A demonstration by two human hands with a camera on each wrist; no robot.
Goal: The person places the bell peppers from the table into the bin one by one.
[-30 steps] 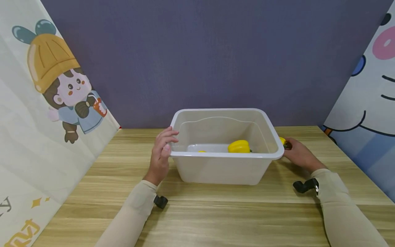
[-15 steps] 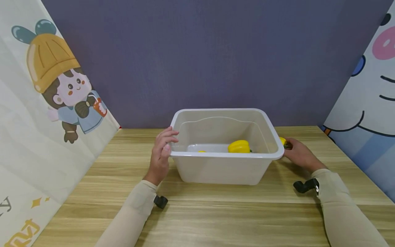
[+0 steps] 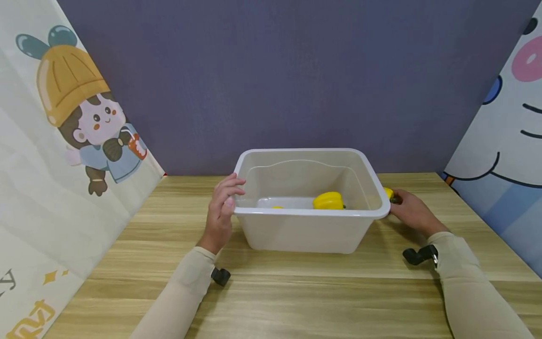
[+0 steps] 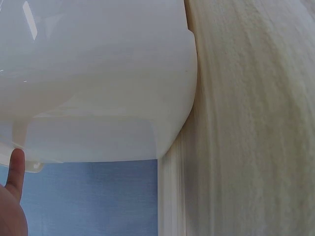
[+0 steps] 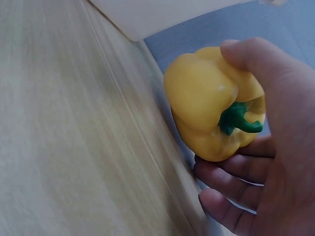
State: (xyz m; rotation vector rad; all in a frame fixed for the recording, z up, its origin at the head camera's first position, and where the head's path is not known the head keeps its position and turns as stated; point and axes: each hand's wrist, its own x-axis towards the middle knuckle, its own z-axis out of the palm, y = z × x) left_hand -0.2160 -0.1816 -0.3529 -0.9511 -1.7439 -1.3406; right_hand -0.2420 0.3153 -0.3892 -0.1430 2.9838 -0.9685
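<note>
A yellow bell pepper (image 5: pixel 197 93) with a green stem is gripped by my right hand (image 5: pixel 293 128), thumb on one side and fingers on the other, low over the table. In the head view my right hand (image 3: pixel 411 213) is just right of a white plastic bin (image 3: pixel 302 233), whose rim partly hides that pepper (image 3: pixel 387 192). My left hand (image 3: pixel 221 207) rests against the bin's left rim with fingers extended. The left wrist view shows one finger (image 4: pixel 16 169) by the bin's wall (image 4: pixel 98 93). Inside the bin lies another yellow bell pepper (image 3: pixel 328 201).
A small yellow patch (image 3: pixel 277 207) shows just above the bin's front rim, mostly hidden. The bin stands on a wood-grain table (image 3: pixel 296 296). Behind is a dark blue-grey wall (image 3: pixel 296 80); cartoon-printed panels (image 3: pixel 25 155) flank both sides.
</note>
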